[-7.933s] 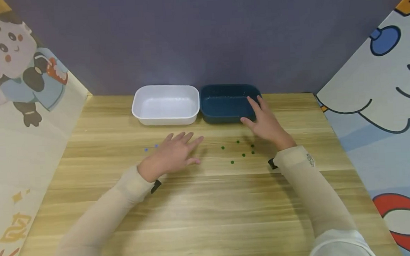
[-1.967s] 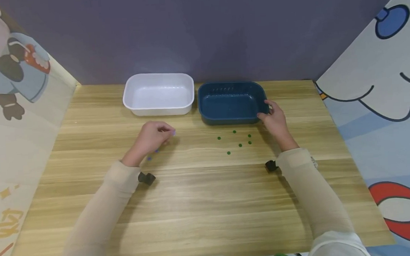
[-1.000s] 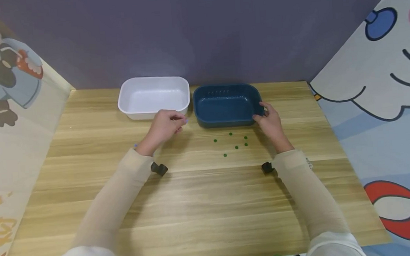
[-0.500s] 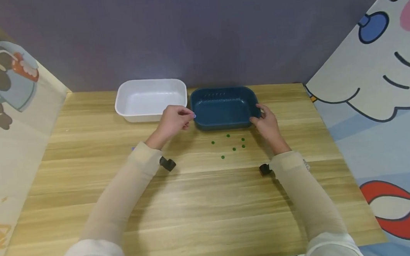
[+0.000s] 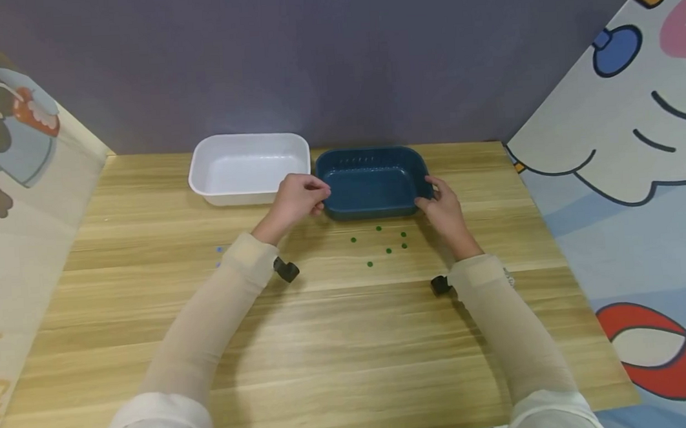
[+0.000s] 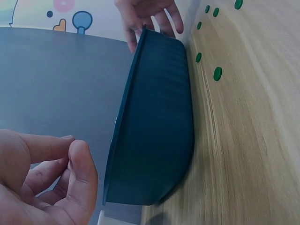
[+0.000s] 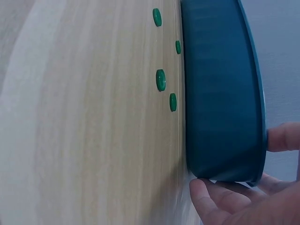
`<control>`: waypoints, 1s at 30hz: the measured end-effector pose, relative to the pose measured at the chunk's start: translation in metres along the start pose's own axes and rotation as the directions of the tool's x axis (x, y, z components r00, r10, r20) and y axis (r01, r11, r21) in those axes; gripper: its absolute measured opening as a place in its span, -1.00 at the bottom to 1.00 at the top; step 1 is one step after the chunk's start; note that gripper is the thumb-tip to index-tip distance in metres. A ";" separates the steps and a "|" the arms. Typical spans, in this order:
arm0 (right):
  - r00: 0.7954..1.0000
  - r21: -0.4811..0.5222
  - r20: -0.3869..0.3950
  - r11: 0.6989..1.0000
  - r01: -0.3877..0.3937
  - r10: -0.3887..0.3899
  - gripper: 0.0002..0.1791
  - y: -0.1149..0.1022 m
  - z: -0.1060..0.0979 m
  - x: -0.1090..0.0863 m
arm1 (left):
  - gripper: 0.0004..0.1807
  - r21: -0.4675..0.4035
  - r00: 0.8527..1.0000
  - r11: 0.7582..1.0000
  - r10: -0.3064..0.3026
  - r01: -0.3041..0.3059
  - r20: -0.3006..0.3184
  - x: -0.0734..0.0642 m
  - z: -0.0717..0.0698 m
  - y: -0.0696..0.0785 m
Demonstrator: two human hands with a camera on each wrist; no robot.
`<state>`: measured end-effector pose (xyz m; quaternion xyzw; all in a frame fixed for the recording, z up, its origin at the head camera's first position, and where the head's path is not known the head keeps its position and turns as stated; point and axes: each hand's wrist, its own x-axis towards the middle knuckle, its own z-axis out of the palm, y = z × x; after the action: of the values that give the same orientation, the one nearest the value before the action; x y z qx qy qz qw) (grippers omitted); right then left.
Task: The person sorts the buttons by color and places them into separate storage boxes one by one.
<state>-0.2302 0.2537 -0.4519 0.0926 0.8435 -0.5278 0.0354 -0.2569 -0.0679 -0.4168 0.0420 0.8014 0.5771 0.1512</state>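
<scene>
My left hand point(image 5: 302, 197) is at the left rim of a dark blue plastic basin point(image 5: 372, 214). Its thumb and forefinger stay pinched; the small blue disc seen there half a second ago is hidden now. In the left wrist view the fingertips point(image 6: 79, 147) meet just outside the basin wall point(image 6: 154, 108). My right hand point(image 5: 444, 215) grips the basin's right end, the thumb near the front corner and a finger over the rim, as the right wrist view also shows. Several green discs point(image 5: 388, 251) lie scattered before the basin.
A white plastic basin point(image 5: 250, 197) stands left of the dark one, both near the grey back wall point(image 5: 335, 59). Two blue discs point(image 5: 219, 249) lie on the wooden table point(image 5: 350, 343) beside my left forearm. Cartoon-printed walls flank the table.
My left hand has carried a blue disc right and forward to the dark basin's rim. Over the longer span, my right hand gripped that basin, which shifted slightly away from the white one.
</scene>
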 end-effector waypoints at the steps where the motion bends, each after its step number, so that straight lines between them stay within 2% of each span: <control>1: 1.000 0.001 0.002 1.000 0.001 -0.001 -0.25 0.000 0.000 0.000 | -0.75 0.003 1.000 1.000 0.000 0.000 0.000 0.000 0.000 0.000; 15: 1.000 0.014 -0.005 1.000 0.007 -0.007 -0.25 0.003 0.004 0.000 | -0.75 0.003 0.999 1.000 0.031 -0.031 -0.030 -0.010 -0.007 -0.005; 22: 1.000 0.045 -0.008 0.999 0.018 -0.018 -0.25 0.002 0.004 0.000 | -0.72 0.059 0.998 0.997 0.060 -0.058 -0.035 -0.031 -0.029 -0.014; 25: 1.000 0.052 -0.013 0.999 0.015 -0.015 -0.25 0.003 0.003 0.001 | -0.70 0.084 0.998 0.995 0.050 -0.048 -0.023 -0.042 -0.040 -0.020; 30: 1.000 0.078 -0.007 0.997 0.006 -0.005 -0.24 0.005 0.002 0.002 | -0.67 0.184 1.000 0.983 0.015 -0.017 0.010 -0.064 -0.059 -0.035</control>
<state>-0.2316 0.2544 -0.4578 0.0933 0.8227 -0.5602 0.0275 -0.2090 -0.1485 -0.4204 0.0646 0.8503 0.5017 0.1453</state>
